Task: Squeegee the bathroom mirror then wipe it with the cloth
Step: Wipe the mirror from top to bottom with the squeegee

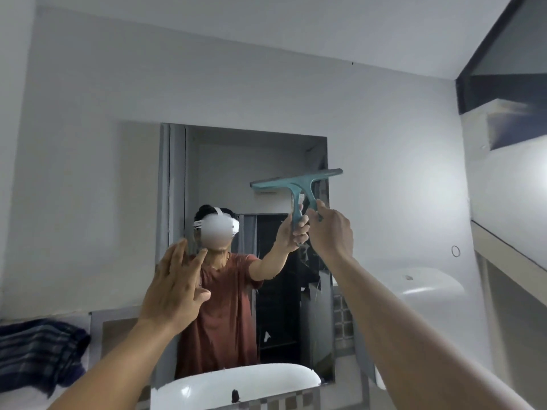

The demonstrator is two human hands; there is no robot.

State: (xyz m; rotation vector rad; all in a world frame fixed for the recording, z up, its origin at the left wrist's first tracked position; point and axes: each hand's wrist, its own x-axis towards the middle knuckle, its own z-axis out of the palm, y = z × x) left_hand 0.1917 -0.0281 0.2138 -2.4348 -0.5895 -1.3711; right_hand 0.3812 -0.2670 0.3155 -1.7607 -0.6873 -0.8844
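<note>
A rectangular mirror [236, 161] hangs on the white wall ahead, above a white basin. My right hand [331, 229] is raised and closed around the handle of a teal squeegee [296, 182]. Its blade lies nearly level against the upper right part of the glass, its right end past the mirror's edge. My left hand [174, 288] is lifted in front of the mirror's lower left, fingers spread, holding nothing. The glass reflects a person in a red shirt with a white headset. A dark blue striped cloth [38, 353] lies folded on the ledge at lower left.
The white basin [236, 386] sits just below the mirror. A white rounded fixture [426, 288] juts out at the right. A sloped wall and dark-framed window [503, 69] fill the upper right. A small ring hook [455, 251] is on the right wall.
</note>
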